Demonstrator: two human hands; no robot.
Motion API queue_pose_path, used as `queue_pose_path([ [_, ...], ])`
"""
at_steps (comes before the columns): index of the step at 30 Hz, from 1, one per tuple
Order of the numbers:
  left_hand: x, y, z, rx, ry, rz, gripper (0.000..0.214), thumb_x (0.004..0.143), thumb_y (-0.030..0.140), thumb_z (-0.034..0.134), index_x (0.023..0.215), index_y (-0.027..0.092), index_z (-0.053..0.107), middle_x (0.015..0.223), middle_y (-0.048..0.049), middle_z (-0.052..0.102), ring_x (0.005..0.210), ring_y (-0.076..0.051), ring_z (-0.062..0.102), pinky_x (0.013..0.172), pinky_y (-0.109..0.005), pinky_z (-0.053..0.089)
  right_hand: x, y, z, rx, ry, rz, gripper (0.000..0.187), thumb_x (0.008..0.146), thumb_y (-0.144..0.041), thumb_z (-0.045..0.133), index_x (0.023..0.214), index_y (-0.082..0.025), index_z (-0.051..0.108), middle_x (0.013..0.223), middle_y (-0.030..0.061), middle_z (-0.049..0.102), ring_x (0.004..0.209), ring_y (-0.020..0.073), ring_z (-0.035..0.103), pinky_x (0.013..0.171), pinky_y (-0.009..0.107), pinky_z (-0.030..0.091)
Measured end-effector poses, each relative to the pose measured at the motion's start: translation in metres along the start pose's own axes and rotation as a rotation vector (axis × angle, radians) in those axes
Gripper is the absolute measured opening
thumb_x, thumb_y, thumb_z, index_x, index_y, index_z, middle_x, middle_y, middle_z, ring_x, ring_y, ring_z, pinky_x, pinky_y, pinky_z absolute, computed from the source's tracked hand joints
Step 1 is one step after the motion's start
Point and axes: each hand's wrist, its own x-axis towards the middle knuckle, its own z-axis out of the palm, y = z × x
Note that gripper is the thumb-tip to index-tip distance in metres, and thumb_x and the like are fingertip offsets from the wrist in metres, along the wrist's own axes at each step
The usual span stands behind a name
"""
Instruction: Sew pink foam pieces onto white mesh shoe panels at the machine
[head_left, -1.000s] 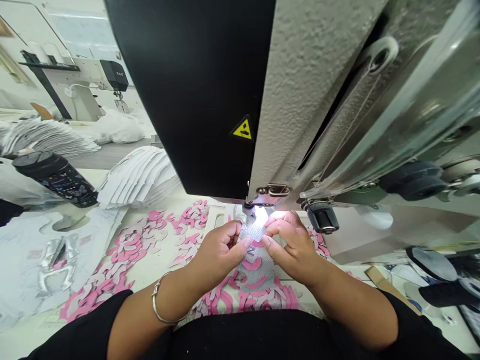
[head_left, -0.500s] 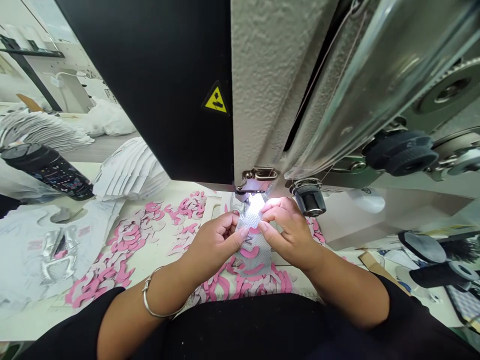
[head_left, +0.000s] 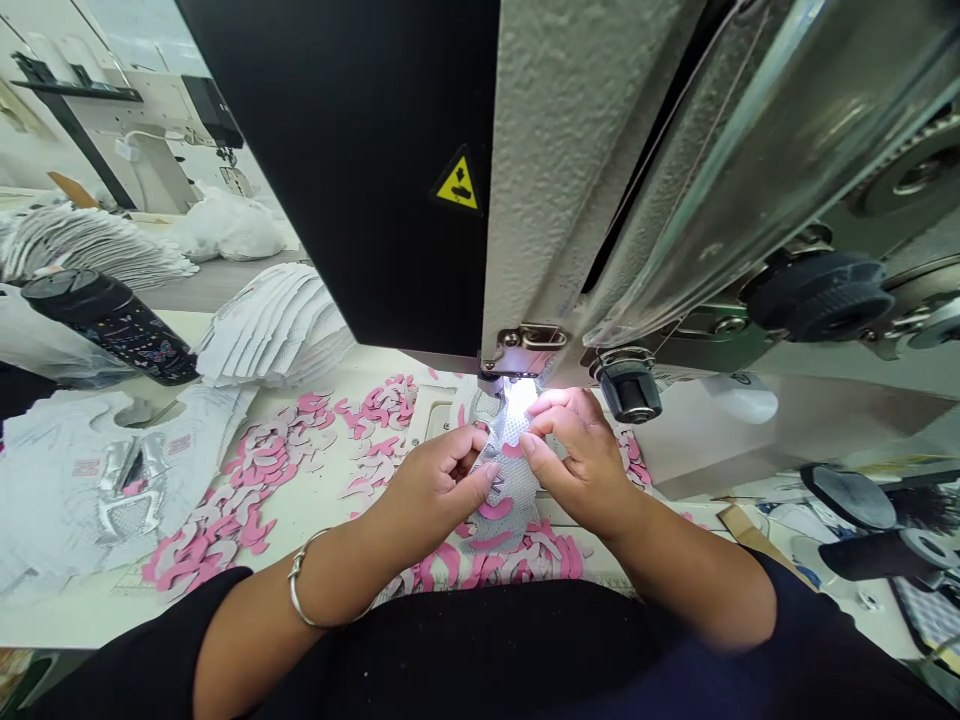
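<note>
The left hand and right hand both pinch a grey mesh panel with curled fingers. Its long axis tilts from the person up toward the sewing machine's presser foot, above pink cutouts strewn mid-counter.

Mesh pc now slanted, lower end swung twd person's L vs before.
</note>
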Motion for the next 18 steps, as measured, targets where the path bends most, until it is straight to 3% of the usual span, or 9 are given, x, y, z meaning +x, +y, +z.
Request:
queue_pose_path([
  [8, 0.001, -0.007, 0.007, -0.149, 0.035, -0.005, 0.017, 0.089, 0.038, 0.056, 0.084, 0.021, 0.057, 0.067, 0.0044, 0.048, 0.063, -0.012, 0.045, 0.059, -0.025, 0.04, -0.002, -0.001, 0.005, 0.005, 0.025, 0.009, 0.009, 0.088, -0.023, 0.054, 0.082, -0.022, 0.06, 0.102, 0.007, 0.055, 0.1, 0.025, 0.052, 0.088, 0.044, 0.045],
  [18, 0.003, 0.001, 0.011, -0.277, 0.095, -0.058, 0.029, 0.087, 0.045, 0.061, 0.076, 0.019, 0.058, 0.064, 0.0036, 0.049, 0.061, -0.012, 0.046, 0.056, -0.023, 0.039, -0.002, -0.001, 0.007, -0.013, 0.054, -0.005, 0.007, 0.089, -0.022, 0.053, 0.083, -0.022, 0.057, 0.102, 0.0074, 0.054, 0.1, 0.0255, 0.052, 0.088, 0.046, 0.045],
])
